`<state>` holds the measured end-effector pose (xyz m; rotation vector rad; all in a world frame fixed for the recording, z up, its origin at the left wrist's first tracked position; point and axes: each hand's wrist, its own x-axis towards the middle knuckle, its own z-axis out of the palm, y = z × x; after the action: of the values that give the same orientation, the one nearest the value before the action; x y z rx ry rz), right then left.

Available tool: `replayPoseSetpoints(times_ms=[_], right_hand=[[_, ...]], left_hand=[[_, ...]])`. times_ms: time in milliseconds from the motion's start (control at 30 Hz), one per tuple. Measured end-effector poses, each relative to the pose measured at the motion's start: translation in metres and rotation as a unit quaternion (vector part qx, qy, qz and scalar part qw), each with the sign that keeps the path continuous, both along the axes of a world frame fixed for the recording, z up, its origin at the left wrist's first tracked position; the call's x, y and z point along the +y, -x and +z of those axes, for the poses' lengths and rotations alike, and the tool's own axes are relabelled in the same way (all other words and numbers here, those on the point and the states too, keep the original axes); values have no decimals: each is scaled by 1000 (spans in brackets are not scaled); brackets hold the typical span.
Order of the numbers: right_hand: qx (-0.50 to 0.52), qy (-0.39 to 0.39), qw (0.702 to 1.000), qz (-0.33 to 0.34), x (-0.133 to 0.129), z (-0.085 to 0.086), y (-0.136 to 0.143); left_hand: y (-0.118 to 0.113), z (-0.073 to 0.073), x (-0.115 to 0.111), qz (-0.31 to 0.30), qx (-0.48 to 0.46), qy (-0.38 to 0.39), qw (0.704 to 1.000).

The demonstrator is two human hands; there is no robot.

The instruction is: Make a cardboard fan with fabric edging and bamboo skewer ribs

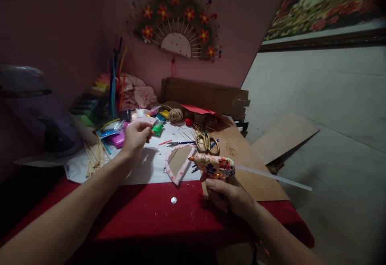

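My right hand (223, 192) is wrapped round the handle of a flower-patterned hot glue gun (212, 165). Its nozzle points left, a small orange light glows on it, and a long white glue stick (274, 177) sticks out of its back. Just left of the nozzle lies a half-round cardboard piece (181, 162) edged with pink dotted fabric. My left hand (137, 138) is raised over the white sheet, fingers curled together in a pinch. A pink dotted piece (146, 120) shows right behind its fingertips; whether they grip it I cannot tell.
Gold-handled scissors (208, 142) and thin sticks lie beyond the glue gun. Bright clay packets (117, 138), a twine ball (175, 115) and wooden sticks (93, 154) crowd the left and back. Brown board (259, 180) covers the right side. A decorated fan (177, 19) hangs behind.
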<state>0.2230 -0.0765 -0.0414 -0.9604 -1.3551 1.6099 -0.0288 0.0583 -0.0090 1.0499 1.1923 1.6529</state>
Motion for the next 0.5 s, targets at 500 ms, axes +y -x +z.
replayPoseSetpoints(times_ms=[500], right_hand=[[16, 5, 1000, 15, 1, -4, -3]], left_hand=[[-1, 7, -8, 31, -80, 59, 995]])
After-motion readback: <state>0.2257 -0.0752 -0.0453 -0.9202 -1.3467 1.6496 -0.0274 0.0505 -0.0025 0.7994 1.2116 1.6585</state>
